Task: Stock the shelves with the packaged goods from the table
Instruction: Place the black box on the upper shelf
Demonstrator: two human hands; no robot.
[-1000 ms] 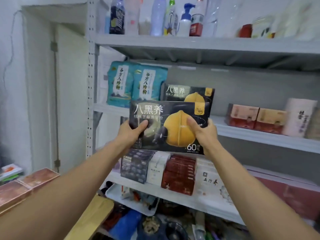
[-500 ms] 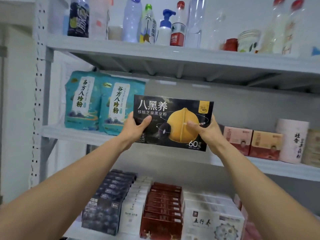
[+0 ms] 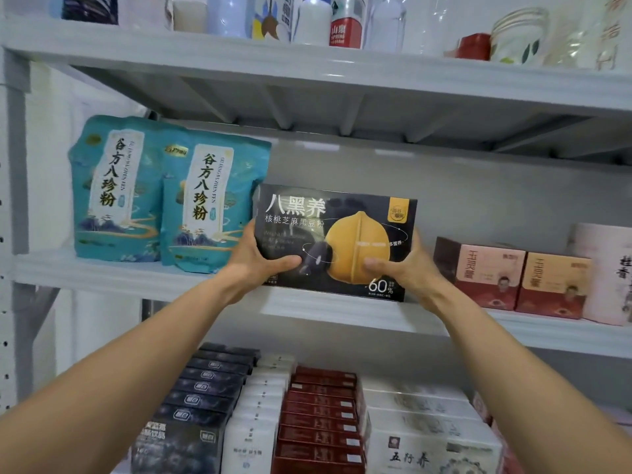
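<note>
At the middle shelf (image 3: 102, 275), the black box (image 3: 335, 213) stood upright, left hand (image 3: 260, 258) and right hand (image 3: 407, 268) each gripping a lower end; it looked stiff and light, best held by its ends.

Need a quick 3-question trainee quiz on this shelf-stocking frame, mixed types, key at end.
1. True or false: only one hand holds the black box.
2. What stands left of it on the middle shelf? A) red boxes B) teal pouches C) bottles
3. How many teal pouches show?
Key: 1 false, the left hand and right hand both hold it; 2 B; 3 two.
</note>
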